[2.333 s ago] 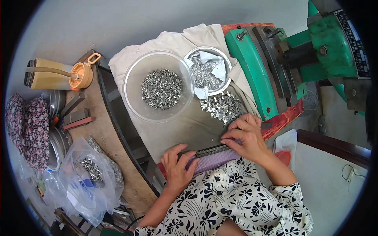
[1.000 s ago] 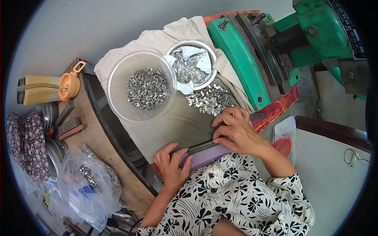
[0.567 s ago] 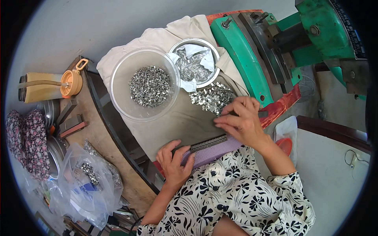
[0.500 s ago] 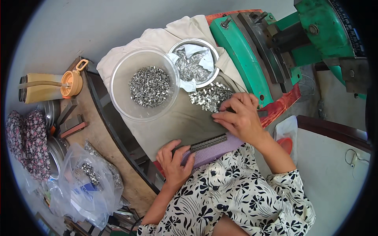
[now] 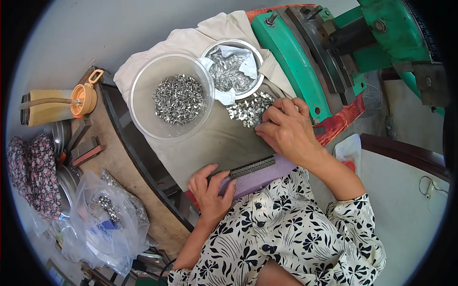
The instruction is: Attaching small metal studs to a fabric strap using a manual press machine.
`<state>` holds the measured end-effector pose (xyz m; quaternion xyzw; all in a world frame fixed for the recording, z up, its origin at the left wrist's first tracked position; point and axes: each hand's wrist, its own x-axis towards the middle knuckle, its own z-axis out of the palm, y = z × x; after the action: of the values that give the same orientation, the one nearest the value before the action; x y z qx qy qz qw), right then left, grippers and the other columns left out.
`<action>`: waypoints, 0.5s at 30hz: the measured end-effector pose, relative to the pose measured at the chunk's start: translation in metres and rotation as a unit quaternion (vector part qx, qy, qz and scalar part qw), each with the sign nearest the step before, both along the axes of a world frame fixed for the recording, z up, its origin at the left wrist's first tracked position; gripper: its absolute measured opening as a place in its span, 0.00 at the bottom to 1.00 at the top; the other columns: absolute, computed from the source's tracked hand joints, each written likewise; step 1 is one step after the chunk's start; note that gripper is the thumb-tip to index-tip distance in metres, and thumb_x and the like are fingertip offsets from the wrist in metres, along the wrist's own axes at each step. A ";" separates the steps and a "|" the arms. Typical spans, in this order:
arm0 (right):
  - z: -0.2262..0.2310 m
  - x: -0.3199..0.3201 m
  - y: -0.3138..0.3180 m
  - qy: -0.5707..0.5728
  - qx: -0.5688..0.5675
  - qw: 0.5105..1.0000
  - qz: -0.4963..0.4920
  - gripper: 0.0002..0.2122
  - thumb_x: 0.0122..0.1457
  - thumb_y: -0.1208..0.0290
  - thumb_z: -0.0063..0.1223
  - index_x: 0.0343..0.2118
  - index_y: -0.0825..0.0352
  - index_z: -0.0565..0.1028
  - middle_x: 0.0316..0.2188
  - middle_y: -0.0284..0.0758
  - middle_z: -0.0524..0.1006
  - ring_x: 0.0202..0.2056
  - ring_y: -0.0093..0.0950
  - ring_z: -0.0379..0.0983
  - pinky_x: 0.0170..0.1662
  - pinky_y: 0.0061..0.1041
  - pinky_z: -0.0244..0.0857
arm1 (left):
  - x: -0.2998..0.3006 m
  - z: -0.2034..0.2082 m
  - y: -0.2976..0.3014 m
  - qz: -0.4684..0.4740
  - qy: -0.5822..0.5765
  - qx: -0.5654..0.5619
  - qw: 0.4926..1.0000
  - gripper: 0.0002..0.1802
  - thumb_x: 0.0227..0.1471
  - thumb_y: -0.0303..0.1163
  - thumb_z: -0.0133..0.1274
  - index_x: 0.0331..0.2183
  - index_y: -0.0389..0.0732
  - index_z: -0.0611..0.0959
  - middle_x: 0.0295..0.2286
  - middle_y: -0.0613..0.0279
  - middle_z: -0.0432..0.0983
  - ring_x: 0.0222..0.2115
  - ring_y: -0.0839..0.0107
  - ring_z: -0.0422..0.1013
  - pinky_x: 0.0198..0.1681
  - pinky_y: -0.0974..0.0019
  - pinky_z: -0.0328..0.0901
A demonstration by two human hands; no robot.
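In front of me a dark slotted metal bar (image 5: 253, 167) lies along a purple textured pad (image 5: 260, 177). My left hand (image 5: 211, 193) grips the left end of the bar, thumb on the near side and fingers curled on the far side. Small flat shiny metal pieces (image 5: 247, 112) are heaped on the cloth. At the heap's right edge is my right hand (image 5: 288, 131), its thumb and fingertips pinched together. Whatever is between those fingertips is too small or hidden to make out.
Behind the heap stand a clear plastic tub (image 5: 138, 78) of small metal parts and a metal bowl (image 5: 260, 62) of thin shiny pieces. A green machine (image 5: 296, 71) borders the right. A side bench (image 5: 112, 148) at left carries plastic bags (image 5: 90, 229) and an orange-capped container (image 5: 52, 107).
My right hand has shifted slightly, its fingers drawn closer together by the heap. My left hand keeps its hold on the bar. The whole view has moved a little.
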<state>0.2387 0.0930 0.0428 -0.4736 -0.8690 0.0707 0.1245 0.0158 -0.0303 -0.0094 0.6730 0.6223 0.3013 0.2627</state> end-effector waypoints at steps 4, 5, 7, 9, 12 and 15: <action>-0.005 0.003 0.000 0.037 0.009 0.999 -0.013 0.06 0.44 0.70 0.67 0.26 0.60 0.81 0.33 0.26 0.75 0.44 0.30 0.69 0.51 0.35 0.52 | 0.000 0.001 0.000 0.002 -0.005 -0.004 1.000 0.18 0.39 0.31 0.67 0.37 0.47 0.84 0.46 0.61 0.71 0.48 0.58 0.64 0.52 0.56 0.55; -0.005 0.005 0.000 0.036 0.008 0.999 -0.014 0.06 0.44 0.70 0.67 0.26 0.60 0.81 0.33 0.26 0.75 0.44 0.30 0.69 0.51 0.35 0.52 | -0.001 0.000 0.000 0.001 -0.006 -0.005 1.000 0.18 0.39 0.31 0.67 0.37 0.47 0.84 0.46 0.61 0.71 0.48 0.58 0.64 0.52 0.56 0.55; -0.003 0.010 -0.002 0.113 -0.059 0.991 -0.035 0.05 0.47 0.69 0.65 0.25 0.61 0.78 0.32 0.27 0.74 0.44 0.30 0.67 0.51 0.35 0.51 | -0.001 0.000 0.000 -0.003 0.001 -0.006 1.000 0.18 0.39 0.31 0.67 0.37 0.47 0.84 0.46 0.61 0.71 0.48 0.58 0.64 0.52 0.56 0.55; 0.003 0.017 -0.009 0.136 -0.114 0.984 -0.020 0.05 0.47 0.69 0.65 0.25 0.60 0.78 0.34 0.27 0.74 0.45 0.31 0.67 0.51 0.35 0.51 | -0.002 0.000 -0.002 0.002 0.003 -0.006 1.000 0.18 0.39 0.31 0.66 0.37 0.47 0.84 0.46 0.61 0.71 0.48 0.58 0.64 0.52 0.56 0.55; 0.010 0.028 -0.022 0.137 -0.200 0.970 0.005 0.05 0.47 0.70 0.65 0.25 0.60 0.79 0.38 0.27 0.73 0.49 0.32 0.65 0.52 0.37 0.50 | 0.000 0.001 -0.001 -0.002 0.003 -0.005 1.000 0.17 0.40 0.32 0.66 0.37 0.48 0.84 0.46 0.61 0.71 0.48 0.58 0.64 0.52 0.56 0.55; 0.012 0.027 -0.028 0.120 -0.229 0.965 0.041 0.05 0.47 0.70 0.66 0.27 0.60 0.81 0.43 0.28 0.73 0.52 0.35 0.62 0.55 0.39 0.49 | 0.001 0.004 0.000 0.001 0.016 -0.002 1.000 0.17 0.39 0.30 0.67 0.36 0.46 0.84 0.45 0.59 0.71 0.47 0.57 0.64 0.52 0.57 0.56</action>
<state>0.2653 0.0651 0.0548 -0.4414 -0.8271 0.3291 0.1129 0.0163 -0.0302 -0.0056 0.6765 0.6278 0.2894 0.2539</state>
